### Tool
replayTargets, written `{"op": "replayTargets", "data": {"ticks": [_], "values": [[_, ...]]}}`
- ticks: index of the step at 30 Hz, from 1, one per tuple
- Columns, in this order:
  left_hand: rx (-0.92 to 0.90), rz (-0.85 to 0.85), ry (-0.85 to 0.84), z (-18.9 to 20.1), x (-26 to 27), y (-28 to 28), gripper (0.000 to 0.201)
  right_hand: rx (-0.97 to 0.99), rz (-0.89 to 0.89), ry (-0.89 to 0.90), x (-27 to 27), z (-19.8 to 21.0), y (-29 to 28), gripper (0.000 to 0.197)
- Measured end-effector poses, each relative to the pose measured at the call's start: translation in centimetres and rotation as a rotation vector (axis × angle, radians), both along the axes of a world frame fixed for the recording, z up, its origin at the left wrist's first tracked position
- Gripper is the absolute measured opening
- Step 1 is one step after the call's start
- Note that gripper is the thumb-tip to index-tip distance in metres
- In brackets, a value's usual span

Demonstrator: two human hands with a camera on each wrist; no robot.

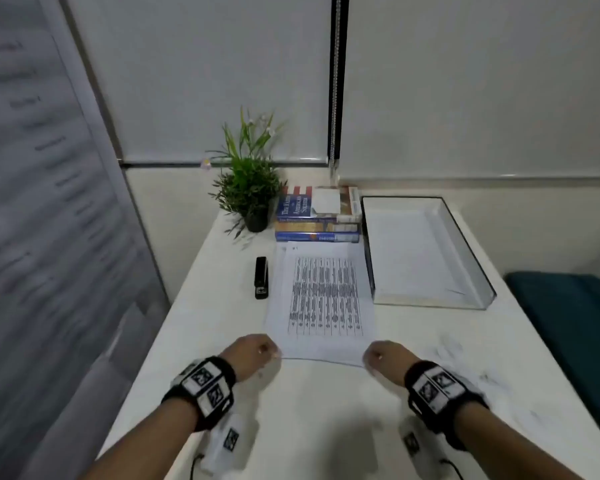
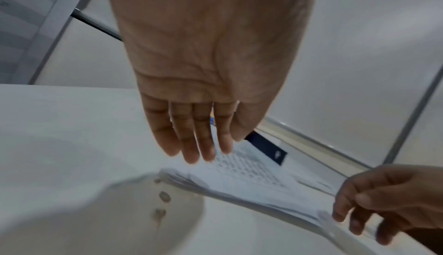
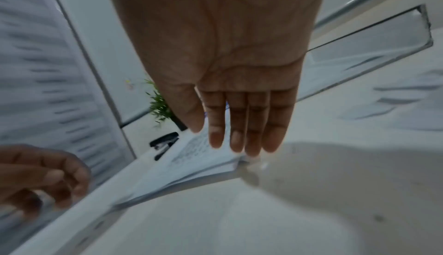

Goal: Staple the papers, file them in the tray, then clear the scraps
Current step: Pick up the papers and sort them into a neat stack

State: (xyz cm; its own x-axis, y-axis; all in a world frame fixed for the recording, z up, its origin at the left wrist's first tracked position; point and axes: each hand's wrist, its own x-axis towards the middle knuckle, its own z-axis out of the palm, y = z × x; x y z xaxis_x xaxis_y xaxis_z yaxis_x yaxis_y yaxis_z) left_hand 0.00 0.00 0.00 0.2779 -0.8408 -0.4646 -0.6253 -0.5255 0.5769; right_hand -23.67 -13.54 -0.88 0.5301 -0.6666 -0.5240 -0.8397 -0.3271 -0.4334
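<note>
A stack of printed papers (image 1: pixel 321 292) lies in the middle of the white desk, its near edge lifted and bowed. My left hand (image 1: pixel 257 351) pinches the near left corner and my right hand (image 1: pixel 383 356) pinches the near right corner. The left wrist view shows the right hand (image 2: pixel 383 202) with its thumb on top of the stack (image 2: pixel 239 179) and its fingers underneath. A black stapler (image 1: pixel 261 277) lies just left of the papers, untouched. The clear tray (image 1: pixel 426 299) stands to their right. Pale, blurred scraps (image 1: pixel 449 346) lie on the desk by my right hand.
A potted plant (image 1: pixel 250 188) and a pile of books (image 1: pixel 317 216) stand at the back of the desk, the books touching the papers' far edge. A wall panel runs along the left. A teal seat (image 1: pixel 568 323) lies beyond the desk's right edge.
</note>
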Motion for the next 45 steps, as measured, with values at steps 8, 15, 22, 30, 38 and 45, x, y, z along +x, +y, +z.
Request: {"op": "replayTargets", "data": {"ticks": [8,15,22,30,38,45], "values": [[0.232,0.116,-0.287,-2.8,3.0,-4.5,0.047,-0.249,-0.111,0.196,2.0,-3.1,-1.5,0.045],[0.133,0.273,0.014,-3.0,3.5,-7.7,0.046,-0.367,0.040,0.273,3.1,-5.3,-0.6,0.061],[0.121,0.317,0.089,-2.9,2.0,-9.4,0.044,-0.358,0.079,0.313,3.1,-5.5,-0.9,0.066],[-0.094,0.428,0.148,-1.5,0.2,-7.6,0.038,-0.299,0.201,0.315,2.9,-1.8,-3.5,0.056],[-0.280,0.496,0.427,-0.9,0.2,-1.6,0.051,0.025,-0.395,-0.447,4.3,2.8,-5.0,0.070],[-0.454,0.487,0.340,2.3,0.6,-1.1,0.046,-0.091,-0.489,-0.721,3.8,5.8,-2.2,0.025]]}}
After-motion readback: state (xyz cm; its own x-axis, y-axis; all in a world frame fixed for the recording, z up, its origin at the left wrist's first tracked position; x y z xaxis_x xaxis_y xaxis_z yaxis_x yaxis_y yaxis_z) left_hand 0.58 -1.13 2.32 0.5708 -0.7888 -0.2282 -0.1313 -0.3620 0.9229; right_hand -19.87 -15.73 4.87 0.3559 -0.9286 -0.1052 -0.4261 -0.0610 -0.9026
